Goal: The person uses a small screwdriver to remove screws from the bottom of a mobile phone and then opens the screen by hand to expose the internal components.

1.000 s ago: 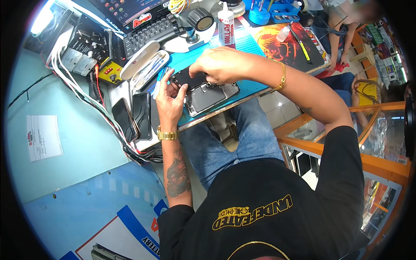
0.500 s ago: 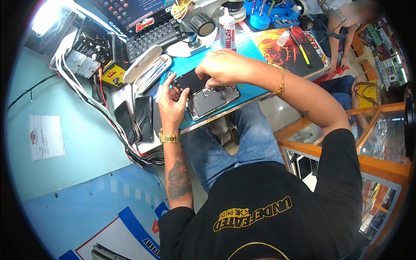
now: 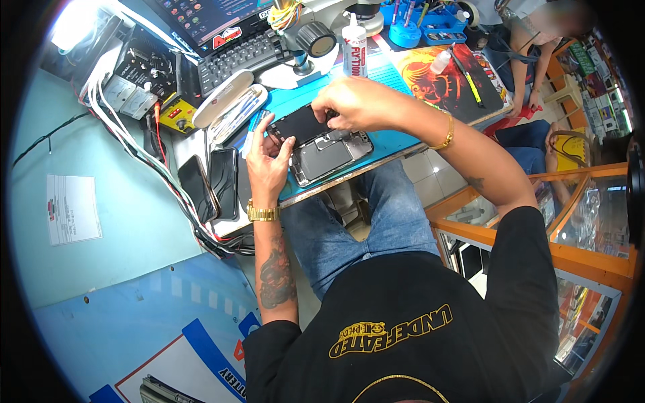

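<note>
An opened phone (image 3: 322,161) lies on the blue mat (image 3: 391,138) near the desk's front edge, internals showing. Its dark screen panel (image 3: 295,122) is lifted along the far side. My left hand (image 3: 267,163) grips the panel's left end with thumb and fingers. My right hand (image 3: 353,107) is bent over the panel's right end, fingers pinched at the join with the body; what they hold there is hidden. Left of the mat lie two phones (image 3: 222,185) and an open case of thin tools (image 3: 228,114). A white glue tube (image 3: 354,50) stands behind my right hand.
A laptop (image 3: 232,64), microscope stand (image 3: 302,50), power supply (image 3: 178,114) with cables, blue organiser (image 3: 403,27) and red-and-black mat (image 3: 437,77) surround the work. A co-worker (image 3: 527,60) is at the right, above glass display cabinets (image 3: 584,221).
Over the last second my right hand has shifted slightly right along the screen panel, fingers still bent. My left hand keeps its grip. The desk's things look unchanged.
</note>
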`<state>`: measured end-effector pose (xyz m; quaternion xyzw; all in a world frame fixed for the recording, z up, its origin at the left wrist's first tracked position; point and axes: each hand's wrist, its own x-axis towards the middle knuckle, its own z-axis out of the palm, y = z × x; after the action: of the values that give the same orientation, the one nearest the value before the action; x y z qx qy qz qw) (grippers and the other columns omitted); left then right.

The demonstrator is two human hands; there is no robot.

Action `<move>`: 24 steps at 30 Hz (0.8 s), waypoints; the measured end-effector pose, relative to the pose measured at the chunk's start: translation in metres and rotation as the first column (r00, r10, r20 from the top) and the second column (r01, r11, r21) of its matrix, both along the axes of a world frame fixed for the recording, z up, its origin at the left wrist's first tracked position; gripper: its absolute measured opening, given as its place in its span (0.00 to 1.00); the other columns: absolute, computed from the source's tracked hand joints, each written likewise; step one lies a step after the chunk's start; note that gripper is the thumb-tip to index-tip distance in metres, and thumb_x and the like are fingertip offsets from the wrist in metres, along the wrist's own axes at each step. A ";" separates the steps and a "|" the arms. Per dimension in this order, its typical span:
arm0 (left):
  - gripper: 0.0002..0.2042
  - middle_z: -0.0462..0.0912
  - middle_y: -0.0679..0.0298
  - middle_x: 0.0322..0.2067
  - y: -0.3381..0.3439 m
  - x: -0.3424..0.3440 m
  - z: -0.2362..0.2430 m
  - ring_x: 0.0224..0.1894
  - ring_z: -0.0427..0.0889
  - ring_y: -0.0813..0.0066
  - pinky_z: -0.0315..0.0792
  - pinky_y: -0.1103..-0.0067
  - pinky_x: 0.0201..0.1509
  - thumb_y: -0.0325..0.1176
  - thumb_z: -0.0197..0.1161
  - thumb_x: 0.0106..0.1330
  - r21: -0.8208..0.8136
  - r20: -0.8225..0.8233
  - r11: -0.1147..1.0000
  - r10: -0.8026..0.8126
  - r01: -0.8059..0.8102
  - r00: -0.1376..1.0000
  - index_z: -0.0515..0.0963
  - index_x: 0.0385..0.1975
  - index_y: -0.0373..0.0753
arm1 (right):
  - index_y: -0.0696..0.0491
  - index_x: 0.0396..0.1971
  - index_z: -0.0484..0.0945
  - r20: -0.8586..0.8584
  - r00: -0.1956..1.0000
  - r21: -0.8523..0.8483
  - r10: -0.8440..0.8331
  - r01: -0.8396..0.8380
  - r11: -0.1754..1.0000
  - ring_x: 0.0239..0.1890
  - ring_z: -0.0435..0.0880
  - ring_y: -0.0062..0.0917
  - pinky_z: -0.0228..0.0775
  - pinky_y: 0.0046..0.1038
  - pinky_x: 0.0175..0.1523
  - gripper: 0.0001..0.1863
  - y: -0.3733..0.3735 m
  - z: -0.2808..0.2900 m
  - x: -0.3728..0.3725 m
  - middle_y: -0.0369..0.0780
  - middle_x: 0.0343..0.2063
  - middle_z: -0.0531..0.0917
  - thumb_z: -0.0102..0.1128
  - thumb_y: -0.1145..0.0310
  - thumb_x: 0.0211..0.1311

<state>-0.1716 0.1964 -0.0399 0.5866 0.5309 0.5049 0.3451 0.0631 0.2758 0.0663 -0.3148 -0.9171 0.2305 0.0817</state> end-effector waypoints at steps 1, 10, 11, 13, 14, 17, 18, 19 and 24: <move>0.29 0.81 0.70 0.27 0.000 0.000 0.001 0.29 0.79 0.86 0.75 0.85 0.34 0.23 0.71 0.67 -0.004 -0.012 1.000 0.007 -0.007 1.000 0.71 0.68 0.37 | 0.57 0.38 0.84 -0.028 1.000 -0.025 -0.012 0.011 1.000 0.41 0.86 0.42 0.77 0.41 0.48 0.10 0.000 0.003 0.003 0.45 0.34 0.87 0.68 0.72 0.56; 0.31 0.75 0.77 0.23 -0.002 0.000 -0.003 0.27 0.68 0.92 0.63 0.88 0.34 0.22 0.69 0.68 -0.015 -0.005 1.000 0.009 -0.009 1.000 0.68 0.72 0.39 | 0.61 0.37 0.86 -0.314 0.866 -0.076 -0.389 0.385 0.920 0.33 0.86 0.27 0.76 0.29 0.42 0.12 -0.020 0.011 0.100 0.42 0.30 0.87 0.72 0.68 0.59; 0.31 0.75 0.77 0.23 -0.003 0.001 0.001 0.27 0.68 0.92 0.62 0.89 0.33 0.22 0.69 0.68 -0.010 -0.012 1.000 0.005 -0.005 1.000 0.68 0.72 0.38 | 0.61 0.36 0.86 -0.349 0.829 -0.085 -0.438 0.438 0.895 0.32 0.86 0.27 0.76 0.29 0.42 0.12 -0.024 0.005 0.115 0.42 0.30 0.87 0.72 0.68 0.59; 0.30 0.75 0.77 0.23 -0.004 0.000 0.000 0.27 0.68 0.92 0.62 0.89 0.32 0.22 0.69 0.69 -0.004 -0.013 1.000 0.029 -0.029 1.000 0.69 0.71 0.38 | 0.61 0.36 0.85 -0.361 0.758 -0.157 -0.543 0.524 0.837 0.32 0.83 0.19 0.74 0.26 0.41 0.10 -0.032 -0.012 0.138 0.38 0.26 0.85 0.73 0.70 0.59; 0.30 0.76 0.77 0.24 -0.001 0.007 -0.001 0.27 0.70 0.92 0.63 0.89 0.33 0.22 0.69 0.69 0.008 0.001 1.000 0.026 -0.026 1.000 0.69 0.71 0.38 | 0.61 0.36 0.85 -0.347 0.700 -0.229 -0.624 0.582 0.780 0.31 0.82 0.18 0.74 0.25 0.40 0.10 -0.039 -0.023 0.152 0.36 0.26 0.85 0.73 0.71 0.59; 0.30 0.78 0.76 0.25 -0.003 0.005 0.005 0.28 0.72 0.92 0.66 0.88 0.34 0.22 0.68 0.69 -0.011 -0.036 1.000 0.027 -0.027 0.999 0.69 0.71 0.38 | 0.60 0.36 0.85 -0.244 0.671 -0.243 -0.700 0.656 0.714 0.32 0.83 0.19 0.74 0.27 0.39 0.09 -0.054 -0.030 0.152 0.39 0.28 0.86 0.71 0.72 0.58; 0.30 0.78 0.75 0.25 -0.003 0.004 0.000 0.29 0.73 0.91 0.67 0.88 0.35 0.22 0.69 0.68 -0.022 0.003 0.999 0.041 -0.041 0.999 0.69 0.71 0.38 | 0.60 0.37 0.85 -0.267 0.691 -0.228 -0.671 0.631 0.741 0.33 0.84 0.22 0.74 0.28 0.40 0.10 -0.055 -0.033 0.150 0.40 0.29 0.86 0.71 0.72 0.57; 0.30 0.78 0.75 0.25 -0.003 0.002 -0.001 0.28 0.73 0.91 0.67 0.88 0.35 0.22 0.68 0.68 -0.017 -0.021 0.999 0.043 -0.043 0.999 0.69 0.71 0.38 | 0.60 0.37 0.84 -0.290 0.710 -0.212 -0.641 0.606 0.767 0.33 0.85 0.25 0.75 0.30 0.41 0.10 -0.054 -0.038 0.150 0.41 0.30 0.87 0.71 0.72 0.57; 0.30 0.78 0.75 0.25 -0.002 0.000 0.000 0.29 0.73 0.91 0.67 0.88 0.34 0.21 0.68 0.68 -0.025 -0.047 0.999 0.025 -0.026 0.999 0.69 0.71 0.38 | 0.59 0.37 0.84 -0.239 0.750 -0.156 -0.617 0.597 0.787 0.32 0.84 0.27 0.74 0.31 0.42 0.10 -0.048 -0.049 0.157 0.41 0.30 0.86 0.71 0.71 0.57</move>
<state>-0.1721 0.1943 -0.0395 0.5868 0.5526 0.4886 0.3339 0.2202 0.2283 0.0177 -0.5626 -0.7357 0.2649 0.2685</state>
